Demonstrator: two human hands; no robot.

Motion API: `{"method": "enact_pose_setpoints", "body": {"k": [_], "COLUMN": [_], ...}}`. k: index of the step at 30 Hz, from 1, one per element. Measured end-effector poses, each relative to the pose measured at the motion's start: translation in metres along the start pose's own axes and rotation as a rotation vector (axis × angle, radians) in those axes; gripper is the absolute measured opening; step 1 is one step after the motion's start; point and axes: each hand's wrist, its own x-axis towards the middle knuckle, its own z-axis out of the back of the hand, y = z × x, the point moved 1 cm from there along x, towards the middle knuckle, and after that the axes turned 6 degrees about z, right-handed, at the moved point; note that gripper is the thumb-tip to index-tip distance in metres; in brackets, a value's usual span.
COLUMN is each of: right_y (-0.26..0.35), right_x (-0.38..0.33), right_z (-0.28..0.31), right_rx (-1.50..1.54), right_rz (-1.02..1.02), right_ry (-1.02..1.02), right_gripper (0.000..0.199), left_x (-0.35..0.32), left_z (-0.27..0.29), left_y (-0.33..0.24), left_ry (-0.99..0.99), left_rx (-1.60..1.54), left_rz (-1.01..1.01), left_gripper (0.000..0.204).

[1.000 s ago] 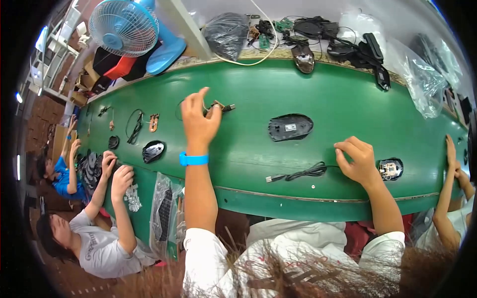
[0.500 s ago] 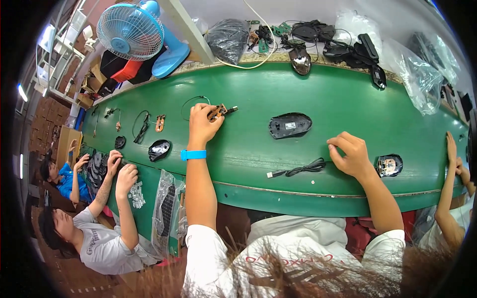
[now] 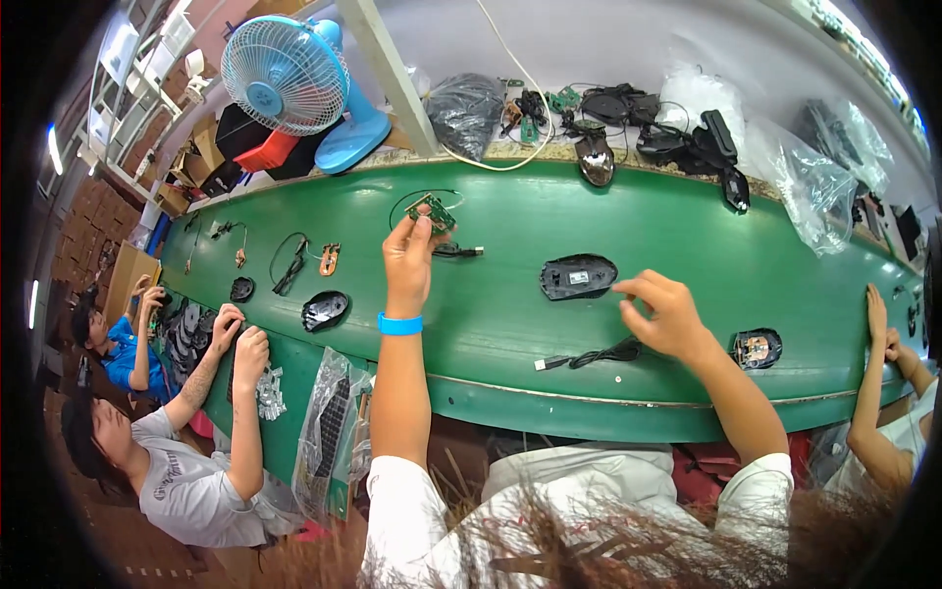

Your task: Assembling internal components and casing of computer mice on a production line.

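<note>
My left hand [image 3: 408, 263], with a blue band at its wrist, pinches a small green circuit board [image 3: 430, 210] above the belt. A thin cable loops behind the board, and a black USB plug [image 3: 461, 251] lies beside my fingers. My right hand [image 3: 665, 310] hovers with thumb and forefinger apart, holding nothing. Its fingertips are close to the right end of a black mouse shell [image 3: 557, 279] with a pale label inside. Below that shell rests a bundled black USB cable [image 3: 595, 356]. Right of my right hand sits another mouse shell [image 3: 757, 348] with a copper-coloured board inside.
The green conveyor belt [image 3: 491, 334] carries more mouse shells [image 3: 325, 310] and boards [image 3: 330, 259] on the left. A blue fan [image 3: 285, 79] and a ledge of mouse parts [image 3: 618, 103] line the far side. Co-workers' hands [image 3: 228, 329] are at both sides.
My left hand has lifted and turned the board, so its green face shows. My right hand has moved left, toward the black mouse shell. The whole view has shifted slightly.
</note>
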Motion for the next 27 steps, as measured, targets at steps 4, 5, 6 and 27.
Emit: {"method": "enact_pose_setpoints", "body": {"k": [4,5,6,27], "right_y": [0.020,0.024,0.027,-0.014], "right_x": [0.042,0.053,0.065,0.073], "right_z": [-0.023,-0.028,-0.032,-0.021], "right_rx": [0.072,0.074,0.062,1.455], "right_rz": [0.111,0.115,0.110,-0.598], "right_ry": [-0.012,-0.013,-0.022,0.214], "right_gripper": [0.044,0.048,0.048,0.038], "left_x": [-0.011,-0.012,-0.014,-0.046], "left_z": [-0.025,-0.031,-0.036,-0.077], "left_y": [-0.006,-0.006,-0.009,-0.037], "left_ry": [0.074,0.080,0.094,0.293], "left_rx": [-0.178,-0.204,-0.208,1.161], "left_rz": [0.064,0.073,0.074,-0.724], "left_gripper": [0.021,0.023,0.023,0.029]}}
